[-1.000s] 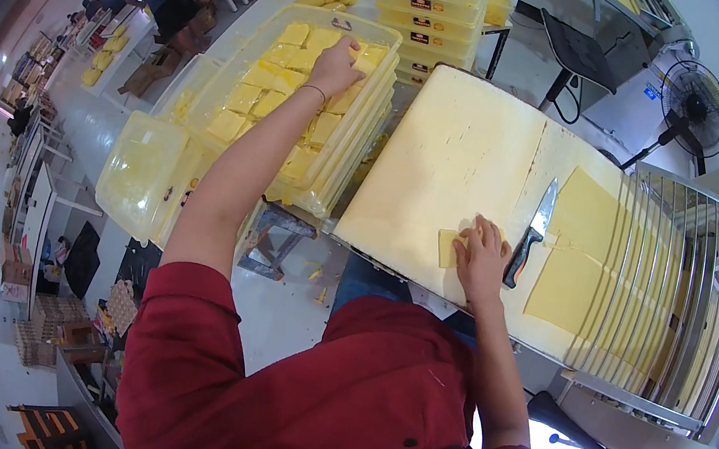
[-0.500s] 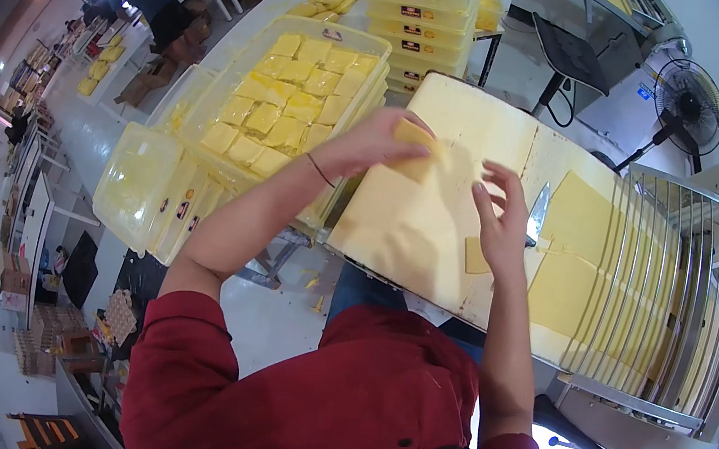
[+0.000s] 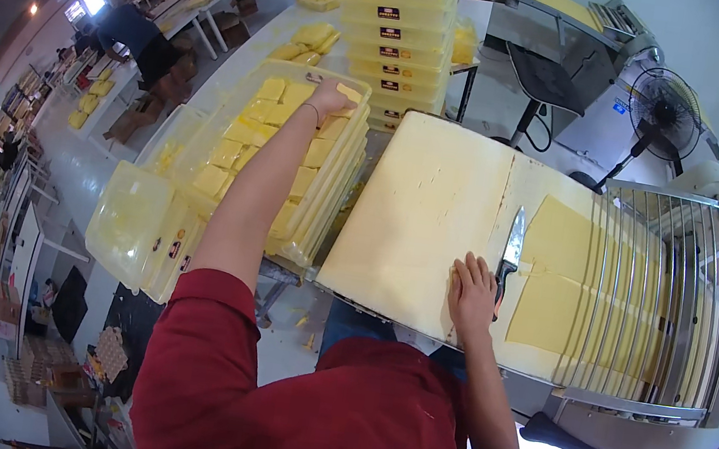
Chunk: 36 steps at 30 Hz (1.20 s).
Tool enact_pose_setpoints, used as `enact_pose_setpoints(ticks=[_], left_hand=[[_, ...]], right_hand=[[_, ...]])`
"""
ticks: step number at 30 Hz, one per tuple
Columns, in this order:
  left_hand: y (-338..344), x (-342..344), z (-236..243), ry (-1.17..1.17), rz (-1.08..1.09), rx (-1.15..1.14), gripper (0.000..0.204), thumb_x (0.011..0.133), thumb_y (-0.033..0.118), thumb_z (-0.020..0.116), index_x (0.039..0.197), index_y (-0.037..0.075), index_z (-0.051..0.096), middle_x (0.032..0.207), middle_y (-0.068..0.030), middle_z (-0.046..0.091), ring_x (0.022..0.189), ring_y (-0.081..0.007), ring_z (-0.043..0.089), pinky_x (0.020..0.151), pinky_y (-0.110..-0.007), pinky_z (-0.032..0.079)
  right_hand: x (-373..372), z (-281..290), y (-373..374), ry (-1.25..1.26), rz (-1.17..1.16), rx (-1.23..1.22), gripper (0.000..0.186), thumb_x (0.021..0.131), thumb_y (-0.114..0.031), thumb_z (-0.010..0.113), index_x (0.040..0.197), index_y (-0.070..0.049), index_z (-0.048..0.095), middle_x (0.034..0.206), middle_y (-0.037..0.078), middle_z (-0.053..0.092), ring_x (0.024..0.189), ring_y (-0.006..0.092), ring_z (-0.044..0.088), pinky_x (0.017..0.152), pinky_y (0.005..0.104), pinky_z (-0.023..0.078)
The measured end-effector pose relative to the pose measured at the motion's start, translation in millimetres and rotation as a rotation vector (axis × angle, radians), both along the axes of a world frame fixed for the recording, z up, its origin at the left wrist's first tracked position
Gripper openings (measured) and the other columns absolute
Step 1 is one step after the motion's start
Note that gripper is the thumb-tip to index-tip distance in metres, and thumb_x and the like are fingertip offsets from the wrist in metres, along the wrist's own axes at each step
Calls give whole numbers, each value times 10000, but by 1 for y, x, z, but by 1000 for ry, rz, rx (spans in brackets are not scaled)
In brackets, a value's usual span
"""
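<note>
My left hand (image 3: pixel 329 98) reaches out over the far right corner of a clear yellowish plastic tray (image 3: pixel 198 193). Its fingers are closed on a square of yellow dough (image 3: pixel 348 94), partly covered by the hand. Rows of similar dough squares (image 3: pixel 281 114) lie in the tray. My right hand (image 3: pixel 471 293) rests palm down on the cream-coloured work surface (image 3: pixel 423 197), fingers stretched out. Whether something is beneath it cannot be seen. Just right of those fingers lies a knife (image 3: pixel 511 257) with a dark handle. A flat dough sheet (image 3: pixel 554 243) is spread beyond the knife.
A machine with a metal bar guard (image 3: pixel 644 292) stands over the sheet at the right. Stacked plastic trays (image 3: pixel 392 55) rise behind the work surface. A fan (image 3: pixel 665 111) and a black chair (image 3: pixel 544 78) are at the back. Another person (image 3: pixel 141 42) bends at a far-left table.
My left hand has carried the dough square from above the work surface to the tray's far corner. My right hand has come down flat beside the knife; the small dough piece there no longer shows.
</note>
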<state>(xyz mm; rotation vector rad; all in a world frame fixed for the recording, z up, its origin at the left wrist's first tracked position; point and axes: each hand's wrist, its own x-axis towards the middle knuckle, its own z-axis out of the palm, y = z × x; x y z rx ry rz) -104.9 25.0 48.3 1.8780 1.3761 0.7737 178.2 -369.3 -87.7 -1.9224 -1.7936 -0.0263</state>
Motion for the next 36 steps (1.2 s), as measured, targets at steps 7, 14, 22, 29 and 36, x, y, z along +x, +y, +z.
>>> enact_pose_setpoints(ticks=[7,14,22,29,36], left_hand=[[-16,-10,11,397,130,574,535,744,186,832,1183,17,577,1000,-64,687,899,-192,652,802,-349,531],[-205,55,31,-312,-346,-207,545,832,259,784,1243,11,525,1039,-108,664,1009,-179,631,867,-309,519],[-240,0,35,-489,-154,-314,333,900,209,711,1140,-12,643,987,-82,716,849,-152,664,774,-295,536],[-172,-134,20,-159,107,-75,344,832,174,769,1092,-14,646,1025,-85,698,908,-143,649,798,-298,518],[-151,-139,-6,417,81,160,481,711,135,803,1151,51,627,1101,-170,671,1085,-311,621,947,-386,479]], right_hand=[[18,45,19,138,125,-174,253,859,-157,682,1087,-69,615,1154,107,650,1053,270,620,877,471,477],[-33,133,39,969,152,-4,221,881,-104,692,1069,-50,591,897,96,676,775,194,658,674,323,517],[8,79,13,369,-176,1,483,838,-193,746,1241,-43,528,1038,142,623,902,276,627,757,387,518],[45,26,-26,210,-436,-130,644,807,-275,729,1351,-75,448,888,204,618,835,402,611,766,495,491],[77,6,-25,487,-465,-264,528,897,-231,588,1371,-62,425,684,149,583,623,271,610,575,413,495]])
